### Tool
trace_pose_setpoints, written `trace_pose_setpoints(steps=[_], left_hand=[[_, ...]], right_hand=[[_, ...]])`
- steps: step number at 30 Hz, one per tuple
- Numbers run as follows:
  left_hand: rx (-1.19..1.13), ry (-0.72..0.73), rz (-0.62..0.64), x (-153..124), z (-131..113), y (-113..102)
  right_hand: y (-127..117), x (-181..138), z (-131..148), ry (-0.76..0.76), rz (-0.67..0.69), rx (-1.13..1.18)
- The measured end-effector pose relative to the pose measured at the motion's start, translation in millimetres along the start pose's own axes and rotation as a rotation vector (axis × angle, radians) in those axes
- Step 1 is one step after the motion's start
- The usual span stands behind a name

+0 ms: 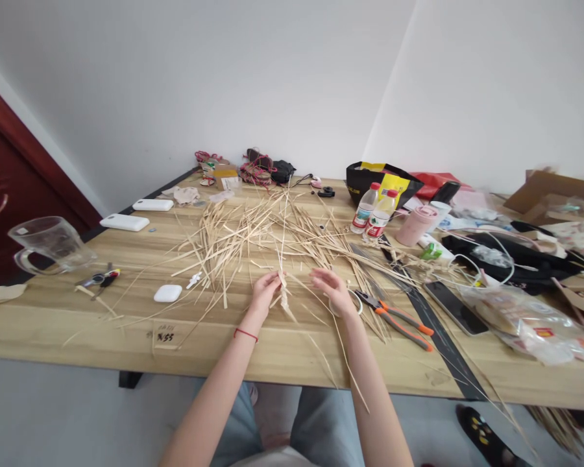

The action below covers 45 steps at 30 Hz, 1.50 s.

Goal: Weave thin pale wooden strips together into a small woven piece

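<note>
My left hand [265, 292] is closed around a short braided piece of straw [285, 299], pinching it near its top. From the braid a long pale strand rises toward the back of the table. Just to the right, my right hand [331, 288] is held with its fingers apart, and no thing shows firmly in its grasp. A white ring [359, 302], partly hidden by that hand, lies beside it. Beyond both hands, loose flat straw strips [243, 230] are spread in a wide tangled heap.
Orange-handled pliers [399, 319] and a phone [456, 307] lie to the right. Two water bottles [380, 217], a pink cup [415, 226] and a black bag [357, 178] stand behind. At left are a glass mug [51, 243] and a white case [168, 293].
</note>
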<state>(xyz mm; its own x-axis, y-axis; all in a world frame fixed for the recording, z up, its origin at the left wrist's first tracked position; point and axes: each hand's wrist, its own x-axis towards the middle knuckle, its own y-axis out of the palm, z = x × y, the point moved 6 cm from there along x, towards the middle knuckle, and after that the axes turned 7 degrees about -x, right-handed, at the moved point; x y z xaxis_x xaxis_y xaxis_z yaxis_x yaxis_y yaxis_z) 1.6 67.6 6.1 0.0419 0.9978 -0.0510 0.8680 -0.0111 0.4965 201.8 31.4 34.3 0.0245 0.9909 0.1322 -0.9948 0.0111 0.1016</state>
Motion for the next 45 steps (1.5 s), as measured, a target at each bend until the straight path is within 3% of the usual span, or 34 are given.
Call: trace_pose_setpoints(steps=[2,5,9,14,17,20,26,32,34,36,39,45], left_hand=[[0.012,-0.003,0.003,-1,0,1],[0.034,0.009,-0.011,-1,-1,1],[0.019,-0.004,-0.001,-1,0,1],[-0.052,-0.034,0.016,0,1,1],[-0.068,-0.019,0.006,1,0,0],[-0.058,0.03,-0.021,2,-1,-2],[0.009,0.108,-0.056,1,-2,-4],[0.007,0.092,-0.055,2,-2,-3],[-0.011,0.084,-0.043,2,-2,-3],[-0.023,0.094,-0.041,2,-4,-3],[-0.008,0.127,-0.046,1,-6,-3],[0.005,0.131,-0.043,0,-8,0]], right_hand=[[15,-4,1,0.045,0.177,-0.018],[20,-11,5,0.062,0.277,0.063],[17,-13,6,0.058,0.305,0.096],[9,-7,4,0.047,0.124,-0.023],[18,-12,0,0.161,0.262,0.015],[18,-18,2,0.167,0.353,0.128],[-9,-14,6,-0.01,0.125,0.354],[-4,-4,0,0.032,-0.033,0.045],[4,-5,-3,0.087,0.033,-0.046],[13,-8,-7,0.184,0.188,-0.046],[11,-13,-5,0.218,0.273,0.129],[-21,-8,7,-0.026,0.036,0.505]])
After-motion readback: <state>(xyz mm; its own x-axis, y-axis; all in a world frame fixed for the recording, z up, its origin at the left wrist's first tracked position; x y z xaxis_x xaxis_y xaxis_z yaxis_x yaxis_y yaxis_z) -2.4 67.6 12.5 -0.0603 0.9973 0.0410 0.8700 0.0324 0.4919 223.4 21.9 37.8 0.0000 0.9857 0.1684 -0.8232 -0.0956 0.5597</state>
